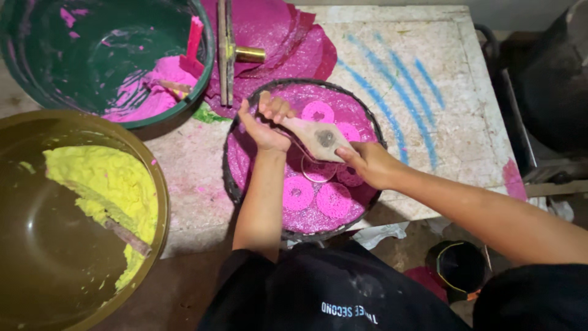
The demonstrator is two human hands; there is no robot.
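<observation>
Over pink-stained table (pixel 429 92) – both hands (pixel 318 138) grip wooden paddle (pixel 321 138) above round tray (pixel 236 184).

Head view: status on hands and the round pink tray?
Left hand and right hand both grip a pale cloth piping bag. Round dark-rimmed pink tray holds pink dough rings. Nothing blocking.

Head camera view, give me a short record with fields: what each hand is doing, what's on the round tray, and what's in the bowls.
left hand: grips one end of a flat wooden tool
right hand: holds the tool's other end
round tray: pink sheet with pink rings on it
green bowl: pink paste, a stick in it
brown bowl: yellow paste
table: pale, with blue streaks
</observation>
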